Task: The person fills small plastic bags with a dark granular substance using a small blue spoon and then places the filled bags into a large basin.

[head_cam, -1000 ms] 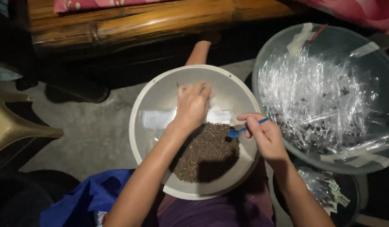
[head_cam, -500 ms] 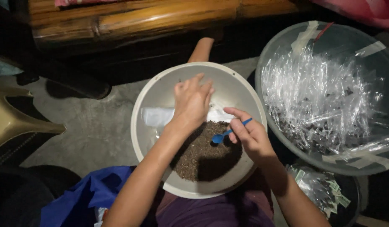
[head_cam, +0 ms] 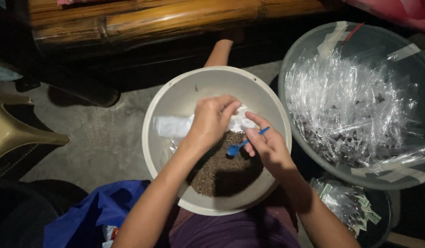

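A bamboo bench (head_cam: 175, 18) runs across the top of the frame, with bare concrete floor (head_cam: 107, 138) below it at left. At the right edge sits a big clear tub (head_cam: 313, 41) heaped with crinkled clear packets (head_cam: 350, 101); many seem already to hold dark specks, so a good share of the filling looks done. In the centre, on the person's lap, rests a white bowl (head_cam: 175, 92) with a mound of dark seeds (head_cam: 217, 172) in its lower half, so plenty is left to portion out. At lower left lies a blue cloth (head_cam: 93, 211), and a tan plastic stool (head_cam: 19, 131) juts in from the left edge. At lower right a small dark container holds more packets (head_cam: 345, 202). The left hand (head_cam: 212, 121) is closed in a pinch on a white plastic packet (head_cam: 175, 126) lying across the bowl above the seeds. The right hand (head_cam: 267, 147), just beside it, is curled round a small blue spoon (head_cam: 242, 144) whose scoop touches the seed mound. The bowl's rim nearly meets the tub at right, so room there is tight; the floor to the left is open
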